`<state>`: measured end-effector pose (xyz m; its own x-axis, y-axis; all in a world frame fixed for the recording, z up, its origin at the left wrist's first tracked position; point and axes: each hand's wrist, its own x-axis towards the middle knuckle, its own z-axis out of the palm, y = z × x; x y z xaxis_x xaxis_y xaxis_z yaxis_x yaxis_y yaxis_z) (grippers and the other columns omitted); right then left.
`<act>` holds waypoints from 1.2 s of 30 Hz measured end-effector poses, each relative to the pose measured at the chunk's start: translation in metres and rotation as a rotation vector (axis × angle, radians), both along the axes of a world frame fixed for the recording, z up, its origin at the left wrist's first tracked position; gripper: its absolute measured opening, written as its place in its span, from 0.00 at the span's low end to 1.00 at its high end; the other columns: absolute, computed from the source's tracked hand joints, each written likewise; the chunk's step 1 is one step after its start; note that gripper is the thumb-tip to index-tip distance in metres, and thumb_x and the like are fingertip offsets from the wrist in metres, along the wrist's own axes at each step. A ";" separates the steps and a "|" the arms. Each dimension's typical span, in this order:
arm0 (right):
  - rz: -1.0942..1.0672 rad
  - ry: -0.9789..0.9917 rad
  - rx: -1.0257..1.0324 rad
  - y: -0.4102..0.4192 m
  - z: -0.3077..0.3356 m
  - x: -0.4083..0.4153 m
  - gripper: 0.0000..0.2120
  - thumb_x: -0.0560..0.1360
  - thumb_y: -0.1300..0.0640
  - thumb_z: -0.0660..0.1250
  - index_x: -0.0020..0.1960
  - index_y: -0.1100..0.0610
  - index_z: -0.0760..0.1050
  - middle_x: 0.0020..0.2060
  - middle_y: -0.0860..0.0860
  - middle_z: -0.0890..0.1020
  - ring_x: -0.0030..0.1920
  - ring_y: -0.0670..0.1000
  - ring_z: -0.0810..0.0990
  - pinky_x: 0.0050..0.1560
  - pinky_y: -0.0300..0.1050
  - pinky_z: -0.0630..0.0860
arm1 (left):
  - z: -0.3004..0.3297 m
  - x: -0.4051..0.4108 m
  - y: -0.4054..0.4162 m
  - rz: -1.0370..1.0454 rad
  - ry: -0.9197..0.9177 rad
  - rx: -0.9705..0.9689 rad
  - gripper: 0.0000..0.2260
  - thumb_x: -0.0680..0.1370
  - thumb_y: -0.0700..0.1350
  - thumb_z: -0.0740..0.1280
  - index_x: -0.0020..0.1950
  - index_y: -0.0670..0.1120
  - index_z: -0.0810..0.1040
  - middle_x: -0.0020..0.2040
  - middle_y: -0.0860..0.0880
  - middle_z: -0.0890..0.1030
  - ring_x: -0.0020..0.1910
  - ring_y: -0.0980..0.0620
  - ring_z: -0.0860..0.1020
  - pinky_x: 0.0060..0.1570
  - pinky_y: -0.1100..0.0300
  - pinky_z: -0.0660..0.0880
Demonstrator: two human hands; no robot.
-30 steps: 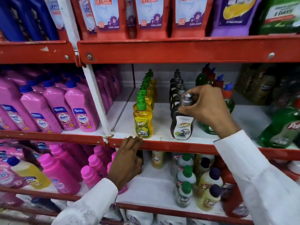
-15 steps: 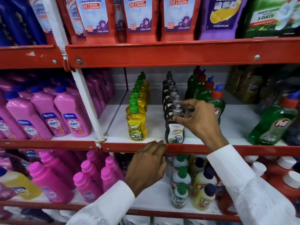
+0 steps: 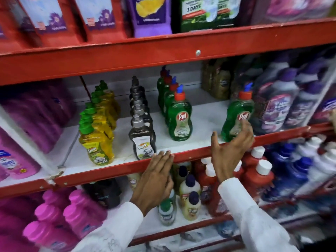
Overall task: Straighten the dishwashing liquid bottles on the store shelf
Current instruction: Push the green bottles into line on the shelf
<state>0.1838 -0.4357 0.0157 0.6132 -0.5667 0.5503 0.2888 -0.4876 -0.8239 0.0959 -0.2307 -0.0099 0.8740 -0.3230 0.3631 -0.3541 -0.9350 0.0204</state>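
On the white middle shelf (image 3: 203, 113) stand three front-to-back rows of dishwashing liquid: yellow bottles with green caps (image 3: 96, 142), dark grey bottles (image 3: 142, 140), and green Pril bottles with red caps (image 3: 180, 119). A lone green Pril bottle (image 3: 236, 110) stands apart to the right, tilted over to the right. My right hand (image 3: 232, 144) is spread in front of it, fingertips touching its lower label and thumb held apart on the left. My left hand (image 3: 156, 175) lies flat on the red shelf edge (image 3: 112, 170), below the grey row, holding nothing.
Pink bottles (image 3: 36, 113) fill the bay to the left. Purple-and-white bottles (image 3: 280, 104) crowd in right of the tilted bottle. Refill pouches (image 3: 151, 13) stand on the shelf above. Red (image 3: 258, 175), cream (image 3: 190, 202) and pink bottles sit on the shelf below.
My right hand has let go of the front grey bottle and moved right to the tilted green bottle. My left hand slid right along the shelf edge. The view swung right.
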 end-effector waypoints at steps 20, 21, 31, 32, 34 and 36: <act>0.245 0.129 -0.158 0.051 0.015 0.005 0.40 0.58 0.38 0.78 0.63 0.58 0.74 0.59 0.55 0.79 0.59 0.55 0.76 0.56 0.40 0.67 | 0.000 -0.012 0.002 0.055 -0.003 -0.209 0.29 0.77 0.46 0.63 0.77 0.45 0.60 0.78 0.48 0.61 0.77 0.56 0.51 0.76 0.60 0.45; 0.247 0.149 -0.165 0.058 0.015 0.005 0.40 0.59 0.37 0.78 0.64 0.57 0.74 0.59 0.54 0.79 0.59 0.55 0.76 0.57 0.41 0.68 | -0.001 -0.012 0.001 0.062 -0.014 -0.213 0.29 0.76 0.45 0.63 0.76 0.45 0.61 0.78 0.48 0.61 0.77 0.56 0.52 0.75 0.61 0.44; 0.317 0.269 -0.134 0.062 0.013 0.003 0.44 0.59 0.31 0.76 0.65 0.56 0.72 0.59 0.55 0.76 0.62 0.54 0.73 0.62 0.49 0.73 | 0.002 -0.007 -0.018 0.169 -0.115 -0.188 0.23 0.74 0.45 0.66 0.68 0.40 0.73 0.69 0.42 0.75 0.71 0.45 0.70 0.73 0.52 0.55; 0.368 0.274 -0.137 0.058 0.012 0.001 0.45 0.59 0.31 0.76 0.67 0.56 0.71 0.61 0.55 0.75 0.63 0.54 0.72 0.63 0.49 0.73 | 0.004 -0.004 -0.022 0.165 -0.121 -0.217 0.23 0.74 0.44 0.67 0.68 0.40 0.73 0.69 0.42 0.75 0.70 0.46 0.70 0.72 0.51 0.55; 0.487 0.293 -0.129 0.044 0.008 -0.001 0.46 0.64 0.37 0.77 0.73 0.56 0.65 0.66 0.55 0.72 0.67 0.54 0.71 0.67 0.49 0.72 | 0.009 0.002 -0.031 0.154 -0.127 -0.299 0.22 0.75 0.42 0.65 0.69 0.41 0.72 0.69 0.42 0.75 0.70 0.47 0.70 0.72 0.55 0.57; 0.598 0.307 -0.103 0.024 0.006 0.000 0.41 0.70 0.49 0.76 0.77 0.58 0.60 0.71 0.55 0.71 0.69 0.54 0.72 0.68 0.49 0.71 | 0.014 0.010 -0.042 0.169 -0.142 -0.412 0.22 0.76 0.43 0.64 0.70 0.42 0.71 0.70 0.43 0.75 0.70 0.48 0.70 0.71 0.60 0.60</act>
